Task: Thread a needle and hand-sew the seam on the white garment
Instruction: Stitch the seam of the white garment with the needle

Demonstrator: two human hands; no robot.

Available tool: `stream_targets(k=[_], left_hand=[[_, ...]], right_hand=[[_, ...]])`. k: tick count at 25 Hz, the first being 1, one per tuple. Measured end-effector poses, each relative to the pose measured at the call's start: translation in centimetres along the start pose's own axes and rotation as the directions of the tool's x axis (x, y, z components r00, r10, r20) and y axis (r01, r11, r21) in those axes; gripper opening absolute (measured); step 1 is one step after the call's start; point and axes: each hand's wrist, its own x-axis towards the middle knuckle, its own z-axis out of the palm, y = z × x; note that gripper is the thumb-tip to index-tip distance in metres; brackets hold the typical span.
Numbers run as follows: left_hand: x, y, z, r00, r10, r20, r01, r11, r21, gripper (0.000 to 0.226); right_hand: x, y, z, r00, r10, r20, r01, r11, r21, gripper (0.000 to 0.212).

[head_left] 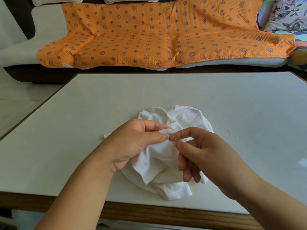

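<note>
While an orange star-printed blanket [157, 35] lies draped at the far side, I see the pale surface [166, 90] filling the near half of my view. The white garment [159, 160] sits crumpled close to its near edge, about the middle. My left hand [131, 143] has its fingers curled round a raised fold of the cloth, with thumb and forefinger pinching the top. My right hand [206, 151] pinches the needle [172, 136] between thumb and forefinger, right against that fold; its other fingers hang loosely curled. A short thread scrap [232, 135] lies on the surface, right of the garment.
</note>
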Motion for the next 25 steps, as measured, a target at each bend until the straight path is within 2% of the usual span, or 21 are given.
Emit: stream_targets(k=[5,17,25], left_hand=[[0.15,-0.16,0.04,0.998,0.032,-0.049,-0.032,0.999,0.01,0.012],[0.1,-0.12,0.27,0.995,0.08,-0.06,-0.079,0.997,0.013,0.009],[-0.1,0.02,0.88,0.993,0.114,-0.009,-0.111,0.983,0.146,0.005]], right_hand=[[0.04,0.02,-0.08,1.0,0.001,-0.006,-0.001,1.0,-0.008,0.017],[0.14,0.08,-0.07,1.0,0.012,0.003,-0.012,1.0,-0.005,0.017],[0.44,0.36,0.43,0.998,0.028,-0.049,-0.028,1.0,-0.004,0.007]])
